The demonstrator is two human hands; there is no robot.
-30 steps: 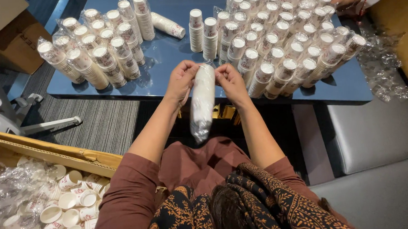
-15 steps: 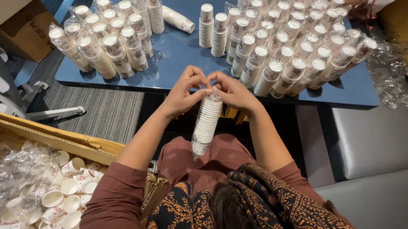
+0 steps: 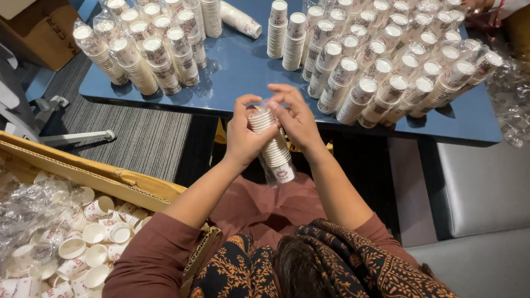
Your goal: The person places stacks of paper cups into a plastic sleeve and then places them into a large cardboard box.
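I hold a stack of small white paper cups (image 3: 273, 147) in a clear plastic sleeve, tilted, over my lap at the near edge of the blue table (image 3: 241, 64). My left hand (image 3: 244, 138) grips the stack's upper part from the left. My right hand (image 3: 295, 119) is on it from the right, fingers at the top end where the plastic wrap is bunched. The stack's lower end sticks out below both hands.
Many wrapped cup stacks stand on the table, a group at left (image 3: 148, 45) and a larger group at right (image 3: 393, 43). A cardboard box (image 3: 64, 167) of loose cups and plastic wrap sits at my left. Another person's hand (image 3: 473, 1) is at far right. Crumpled plastic (image 3: 523, 108) lies right.
The stack has come closer to me and lower, from over the table edge toward my lap. My hands have closed around its upper end and the plastic sleeve has been pushed down.
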